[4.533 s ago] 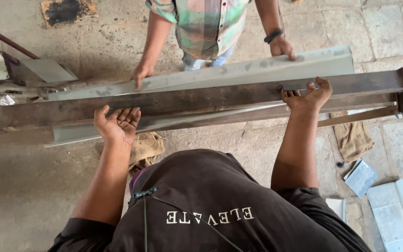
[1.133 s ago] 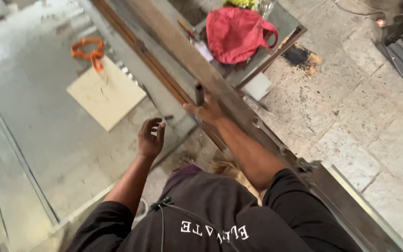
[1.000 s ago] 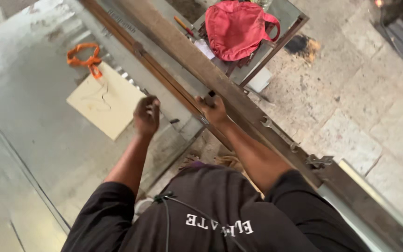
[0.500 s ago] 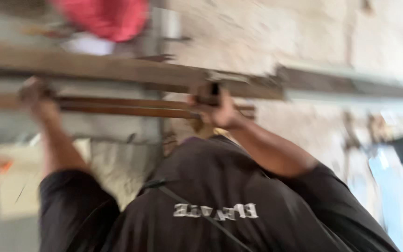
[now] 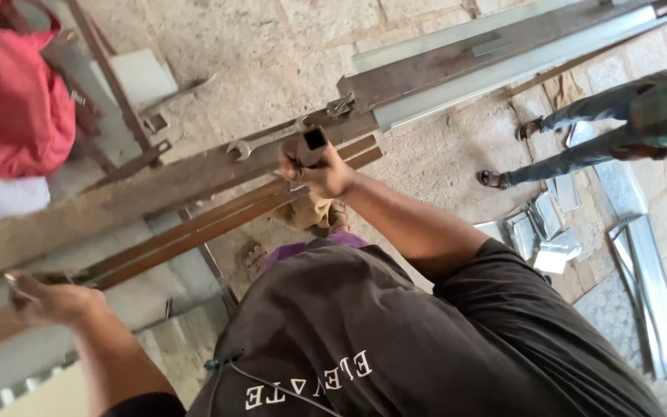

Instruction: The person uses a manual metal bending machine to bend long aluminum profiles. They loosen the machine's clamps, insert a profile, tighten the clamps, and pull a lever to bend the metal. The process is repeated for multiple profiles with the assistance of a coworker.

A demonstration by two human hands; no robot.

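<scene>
Seen from above, a person in a dark shirt stands at a long rusty metal bending machine (image 5: 156, 193) that runs diagonally across a stone floor. The right hand (image 5: 319, 171) is closed around a short dark handle (image 5: 312, 144) on the machine's front bar. The left hand (image 5: 49, 297), somewhat blurred, is wrapped around the lower brown bar (image 5: 194, 232) near its far end. A spanner (image 5: 265, 140) lies on the beam just beside the right hand. A pale sheet-metal strip (image 5: 503, 66) sits clamped in the machine. Beyond it stands another person's legs (image 5: 580, 135); a red bag (image 5: 13, 100) rests upper left, with bent metal offcuts (image 5: 542, 235) on the floor.
</scene>
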